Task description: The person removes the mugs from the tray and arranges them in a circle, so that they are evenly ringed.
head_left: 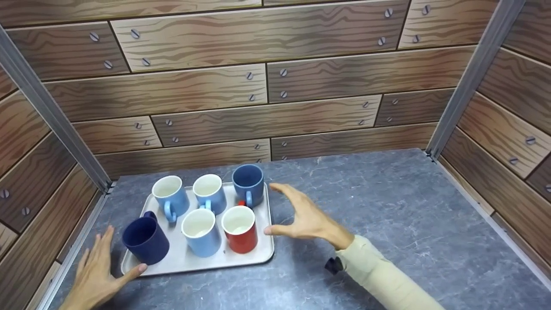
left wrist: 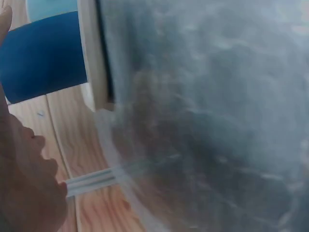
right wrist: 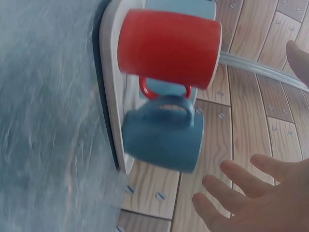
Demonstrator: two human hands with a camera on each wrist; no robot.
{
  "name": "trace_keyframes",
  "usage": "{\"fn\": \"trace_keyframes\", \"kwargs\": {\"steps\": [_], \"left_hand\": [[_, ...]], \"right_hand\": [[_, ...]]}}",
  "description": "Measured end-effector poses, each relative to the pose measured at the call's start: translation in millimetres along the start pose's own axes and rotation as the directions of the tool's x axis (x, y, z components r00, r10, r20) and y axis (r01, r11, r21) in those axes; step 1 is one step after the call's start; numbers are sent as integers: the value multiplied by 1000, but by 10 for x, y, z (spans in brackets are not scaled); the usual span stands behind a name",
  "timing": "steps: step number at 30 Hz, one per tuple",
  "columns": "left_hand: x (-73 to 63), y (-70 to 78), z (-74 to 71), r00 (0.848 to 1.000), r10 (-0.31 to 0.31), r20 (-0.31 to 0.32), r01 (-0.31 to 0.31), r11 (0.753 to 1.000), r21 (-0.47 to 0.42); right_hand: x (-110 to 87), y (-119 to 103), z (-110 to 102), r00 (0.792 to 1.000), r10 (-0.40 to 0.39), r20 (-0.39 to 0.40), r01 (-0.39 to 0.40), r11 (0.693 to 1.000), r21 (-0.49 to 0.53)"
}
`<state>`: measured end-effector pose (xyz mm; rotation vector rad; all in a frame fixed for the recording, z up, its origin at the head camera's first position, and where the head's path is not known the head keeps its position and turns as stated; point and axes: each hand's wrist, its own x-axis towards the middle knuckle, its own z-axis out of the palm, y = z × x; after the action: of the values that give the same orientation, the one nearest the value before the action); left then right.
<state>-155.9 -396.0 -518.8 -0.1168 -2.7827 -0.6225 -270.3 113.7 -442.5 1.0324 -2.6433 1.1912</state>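
A white tray (head_left: 172, 266) carries several upright mugs. In its back row stand two light blue mugs (head_left: 174, 202) (head_left: 215, 200) and a darker blue mug (head_left: 249, 183). A navy mug (head_left: 148, 243), a light blue mug (head_left: 203, 239) and a red mug (head_left: 242, 237) form the front row. My left hand (head_left: 95, 271) is at the tray's left end, fingers spread, thumb by the front corner near the navy mug; contact cannot be made out. Beyond the right rim, my right hand (head_left: 308, 217) has thumb and fingers apart, holding nothing; in the right wrist view its fingers (right wrist: 241, 186) are extended, clear of the mugs.
The tray lies on a grey marbled tabletop (head_left: 387, 215), toward its left side. Wood-patterned panels (head_left: 215, 99) enclose the back and sides, with metal posts (head_left: 465, 82) at the corners. A small black object (head_left: 333, 265) sits at the right sleeve's cuff.
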Motion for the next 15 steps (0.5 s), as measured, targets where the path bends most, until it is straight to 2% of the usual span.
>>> {"fn": "trace_keyframes", "kwargs": {"steps": [6,15], "left_hand": [[-34,-37,61,993,-43,109,42,999,6],[-44,-43,161,970,-55,238,44,998,54]], "right_hand": [[53,-40,170,1000,6,18,-7,999,41],[120,-42,504,998,37,55,-45,988,151]]}}
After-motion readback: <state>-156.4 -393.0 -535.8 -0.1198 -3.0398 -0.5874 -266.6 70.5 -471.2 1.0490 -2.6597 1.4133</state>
